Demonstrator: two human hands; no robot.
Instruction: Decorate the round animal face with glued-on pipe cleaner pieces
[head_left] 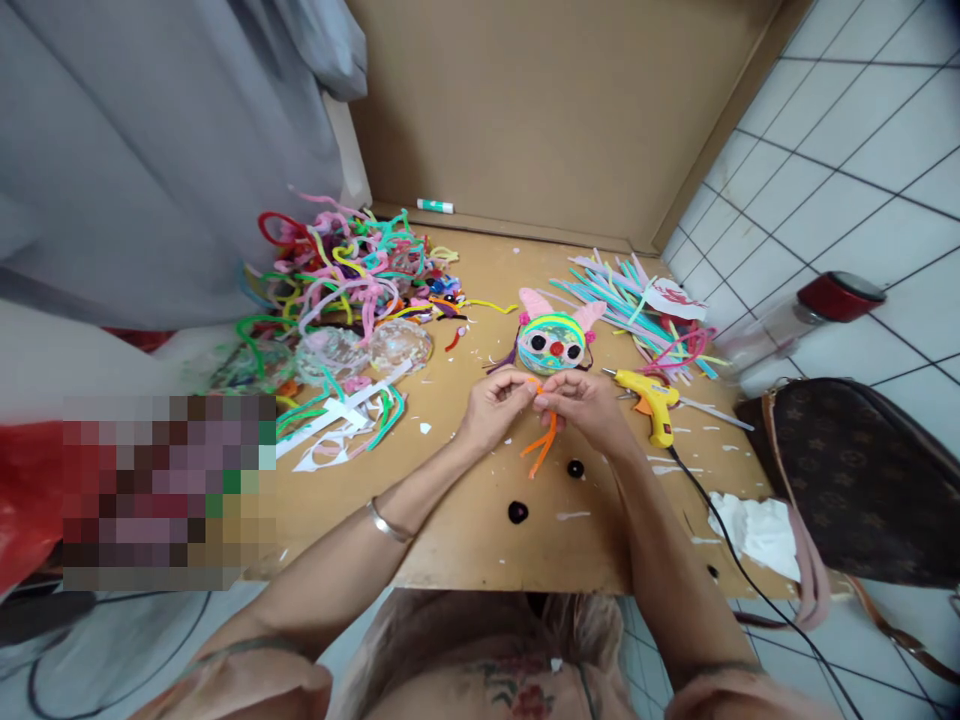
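Both hands meet over the middle of the table, pinching orange pipe cleaners (550,436) whose loose ends hang down below the fingers. My left hand (498,402) closes on the upper end from the left, while my right hand (579,402) grips them from the right. Just behind the hands stands a colourful animal-face craft (556,345) with pink ears, black eyes and a red nose. Two small black round pieces, one (575,468) near the right wrist and another (518,512) closer to the table's front, lie below the hands.
A yellow glue gun (649,402) with a black cord lies at the right. Tangled pipe cleaners (352,260) heap at back left; straight ones (630,300) lie back right. A clear bottle with red lid (840,297), a brown bag (862,480) and crumpled tissue (757,532) line the right side.
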